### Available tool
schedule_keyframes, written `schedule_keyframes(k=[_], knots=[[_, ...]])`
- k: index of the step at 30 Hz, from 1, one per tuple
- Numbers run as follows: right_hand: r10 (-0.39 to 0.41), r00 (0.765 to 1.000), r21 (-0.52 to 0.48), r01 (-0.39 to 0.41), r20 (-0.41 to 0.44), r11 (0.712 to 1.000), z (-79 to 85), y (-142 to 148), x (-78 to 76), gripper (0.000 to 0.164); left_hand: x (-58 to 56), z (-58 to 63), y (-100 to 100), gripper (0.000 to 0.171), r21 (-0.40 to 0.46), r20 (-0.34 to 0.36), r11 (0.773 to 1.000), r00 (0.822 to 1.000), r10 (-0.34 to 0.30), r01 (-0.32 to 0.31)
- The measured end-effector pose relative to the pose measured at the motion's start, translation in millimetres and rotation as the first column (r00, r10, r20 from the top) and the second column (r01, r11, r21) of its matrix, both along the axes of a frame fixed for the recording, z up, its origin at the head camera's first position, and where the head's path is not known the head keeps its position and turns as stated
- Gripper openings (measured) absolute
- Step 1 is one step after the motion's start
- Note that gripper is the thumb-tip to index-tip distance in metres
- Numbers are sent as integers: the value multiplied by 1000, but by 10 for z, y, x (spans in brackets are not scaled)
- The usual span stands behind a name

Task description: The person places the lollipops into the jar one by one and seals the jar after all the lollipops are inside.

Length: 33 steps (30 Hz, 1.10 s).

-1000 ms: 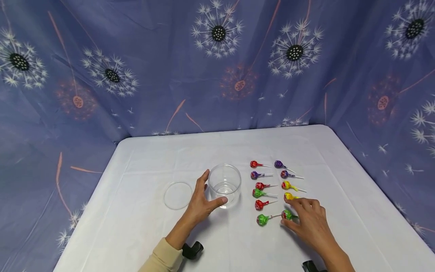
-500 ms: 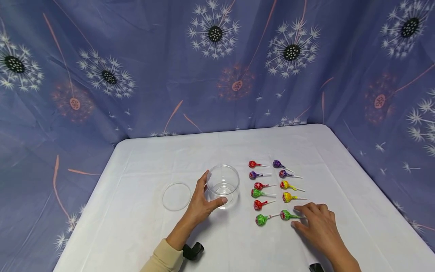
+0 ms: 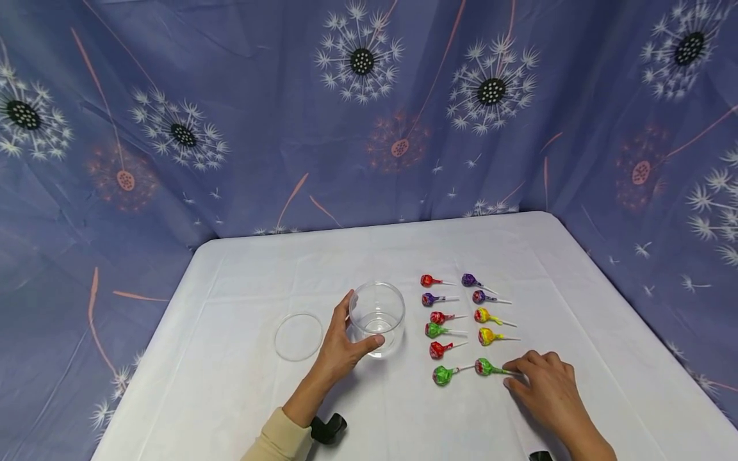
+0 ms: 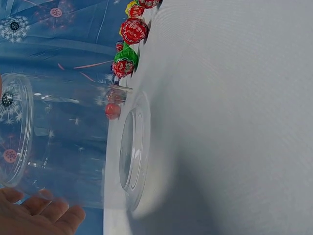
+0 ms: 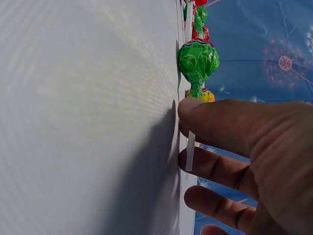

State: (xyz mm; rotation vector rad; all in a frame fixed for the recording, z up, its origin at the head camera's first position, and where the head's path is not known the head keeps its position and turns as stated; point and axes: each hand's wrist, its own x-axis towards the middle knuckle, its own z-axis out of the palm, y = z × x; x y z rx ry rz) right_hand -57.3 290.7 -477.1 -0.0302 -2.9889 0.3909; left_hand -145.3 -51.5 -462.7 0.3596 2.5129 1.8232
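My left hand [image 3: 340, 349] grips a clear round plastic jar [image 3: 377, 314], thumb at the near side and fingers around the left. The jar stands open at the top with nothing inside; the left wrist view shows its base [image 4: 139, 156] at the white cloth. Over on the right, my right hand [image 3: 544, 390] pinches the stick of a green-wrapped lollipop [image 3: 483, 366] between thumb and index finger. Its green head [image 5: 198, 58] points away from the fingers. Left of it lies another green lollipop [image 3: 442, 375].
Several more lollipops lie in two columns, among them a yellow one [image 3: 487, 336], a red one [image 3: 437, 349] and a purple one [image 3: 469, 280]. A clear round lid [image 3: 297, 359] lies left of the jar. Blue dandelion-print cloth [image 3: 259, 128] hangs behind the table.
My right hand has moved right, from above the green lollipop's head to its stick, where it now pinches. The left hand stays on the jar.
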Motion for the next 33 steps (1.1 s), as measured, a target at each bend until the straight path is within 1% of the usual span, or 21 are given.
schedule_keyframes(k=[8, 15, 17, 25, 28, 33], knots=[[20, 1000, -18, -20, -23, 1000, -29, 32, 12, 18, 0, -2, 4, 99, 11, -6, 1000, 1000, 2, -2], [28, 994, -44, -32, -102, 999, -62, 34, 8, 19, 0, 1, -4, 98, 4, -17, 1000, 1000, 4, -4], [29, 993, -51, -35, -111, 998, -68, 37, 3, 19, 2, 5, -5, 97, 4, -19, 1000, 1000, 4, -4], [17, 997, -69, -22, -74, 997, -57, 53, -11, 16, 11, 12, -4, 97, 21, -21, 1000, 1000, 4, -3], [13, 997, -73, -18, -72, 997, -56, 56, -14, 16, 11, 11, -4, 96, 28, -25, 1000, 1000, 2, -1], [13, 997, -73, -18, -75, 997, -51, 60, -17, 16, 0, 8, -1, 95, 16, -22, 1000, 1000, -1, 1]])
